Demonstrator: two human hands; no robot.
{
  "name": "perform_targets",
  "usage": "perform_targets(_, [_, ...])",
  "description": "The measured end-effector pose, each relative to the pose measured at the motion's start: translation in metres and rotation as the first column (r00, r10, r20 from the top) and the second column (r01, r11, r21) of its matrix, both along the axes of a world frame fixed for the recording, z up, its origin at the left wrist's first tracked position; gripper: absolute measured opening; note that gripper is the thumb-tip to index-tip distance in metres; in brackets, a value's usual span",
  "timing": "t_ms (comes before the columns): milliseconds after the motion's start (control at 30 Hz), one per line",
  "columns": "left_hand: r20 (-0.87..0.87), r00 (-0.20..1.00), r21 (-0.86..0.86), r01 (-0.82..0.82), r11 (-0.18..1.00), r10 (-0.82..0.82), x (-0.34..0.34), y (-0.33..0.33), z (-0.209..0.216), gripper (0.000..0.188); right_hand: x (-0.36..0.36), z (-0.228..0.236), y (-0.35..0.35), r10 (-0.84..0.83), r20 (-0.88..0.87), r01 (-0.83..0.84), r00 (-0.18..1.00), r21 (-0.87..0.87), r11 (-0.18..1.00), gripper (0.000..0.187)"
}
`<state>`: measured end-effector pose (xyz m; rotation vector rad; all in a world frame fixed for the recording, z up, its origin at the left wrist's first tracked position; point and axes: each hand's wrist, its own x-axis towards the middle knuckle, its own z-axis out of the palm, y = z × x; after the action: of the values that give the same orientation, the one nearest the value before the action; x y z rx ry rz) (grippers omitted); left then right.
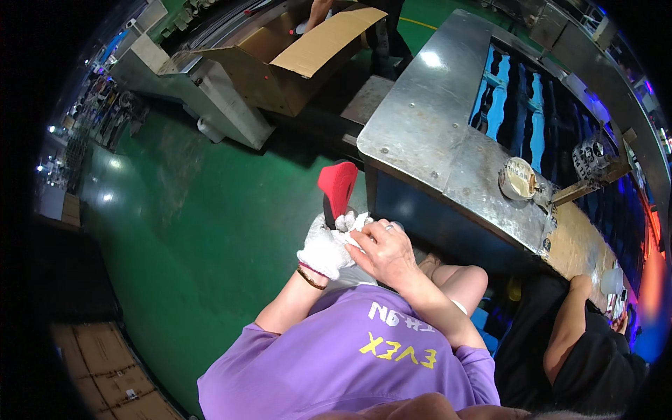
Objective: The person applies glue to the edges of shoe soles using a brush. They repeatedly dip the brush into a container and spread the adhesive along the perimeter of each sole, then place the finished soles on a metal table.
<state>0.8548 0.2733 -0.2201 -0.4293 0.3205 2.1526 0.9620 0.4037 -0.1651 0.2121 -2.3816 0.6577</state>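
Note:
My left hand [325,250], in a white knitted glove, is closed around the lower end of a red and black piece [337,187] that looks like a shoe sole. The piece stands roughly upright, its red face toward me. My bare right hand [386,250], with a ring on one finger, presses up against the glove. A crumpled white cloth [358,225] is pinched in its fingers, close to the sole's lower end. The glove and fingers hide that end.
To my right stands a metal machine table [413,133] with blue strips [537,112] on a dark bed. A round tub [518,179] sits on its edge. Ahead is an open cardboard box [329,43]; flattened cardboard [105,371] lies lower left. A person in black [595,343] works at right.

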Motion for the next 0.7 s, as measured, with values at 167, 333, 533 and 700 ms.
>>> perform_targets(167, [-0.353,0.933,0.267,0.174,0.948,-0.072,0.003,-0.006,0.000,0.023,0.001,-0.004,0.000,0.060,-0.037,-0.061,0.998,-0.045,0.997,0.025])
perform_targets(333, [-0.114,0.991,0.026,0.069,0.997,-0.065,0.012,-0.005,0.016,0.026,0.007,0.007,0.012,0.089,-0.166,-0.119,0.982,-0.183,0.976,0.028])
perform_targets(533, [-0.720,0.680,-0.106,0.086,0.991,-0.136,0.044,0.035,0.026,0.032,0.022,0.030,0.035,-0.110,-0.221,0.085,0.969,-0.119,0.989,0.042])
perform_targets(700, [-0.496,0.764,0.305,0.599,0.741,-0.413,0.054,0.044,0.011,0.040,0.056,0.032,0.048,-0.212,-0.247,0.210,0.946,-0.035,0.977,0.047])
